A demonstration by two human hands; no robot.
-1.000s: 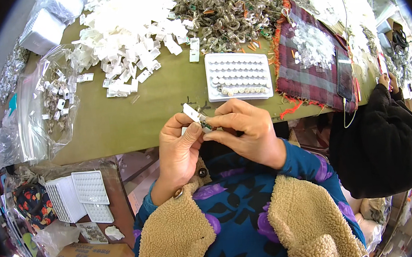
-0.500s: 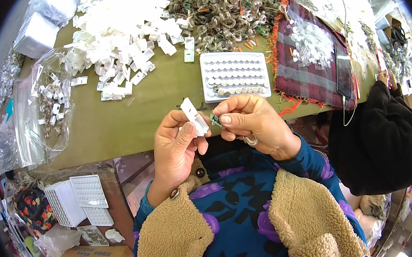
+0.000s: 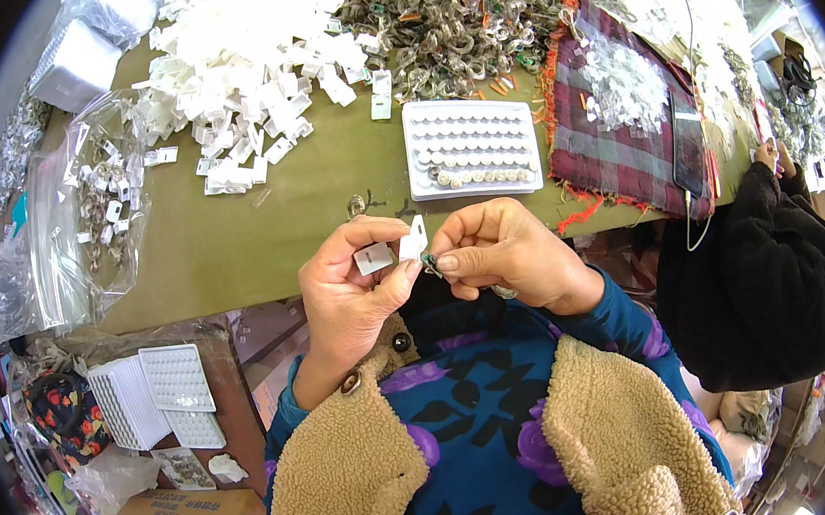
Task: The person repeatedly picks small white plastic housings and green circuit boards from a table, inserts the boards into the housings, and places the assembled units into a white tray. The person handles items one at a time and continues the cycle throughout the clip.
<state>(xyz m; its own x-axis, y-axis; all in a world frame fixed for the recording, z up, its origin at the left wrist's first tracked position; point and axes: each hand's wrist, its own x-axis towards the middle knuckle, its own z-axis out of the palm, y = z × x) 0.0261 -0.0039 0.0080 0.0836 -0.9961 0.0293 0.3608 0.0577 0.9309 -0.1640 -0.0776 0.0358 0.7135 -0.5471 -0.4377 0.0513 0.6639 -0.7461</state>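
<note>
White casing (image 3: 414, 240): one, stood up in the left hand (image 3: 355, 282) by the near edge of the table (image 3: 220, 247), presumably to face the right hand (image 3: 511, 255). White pieces (image 3: 234, 85), heaped, and tray (image 3: 478, 190): beyond, probably for easy reach. Left grip: nearly closed, pinching the casing, second white piece (image 3: 373, 258) alongside. Right grip: thumb and forefinger pinching small green part (image 3: 429, 263) (contact with casing unclear).

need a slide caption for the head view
Left hand holding white plastic pieces, right hand pinching a small green part at an olive-green table.
</note>
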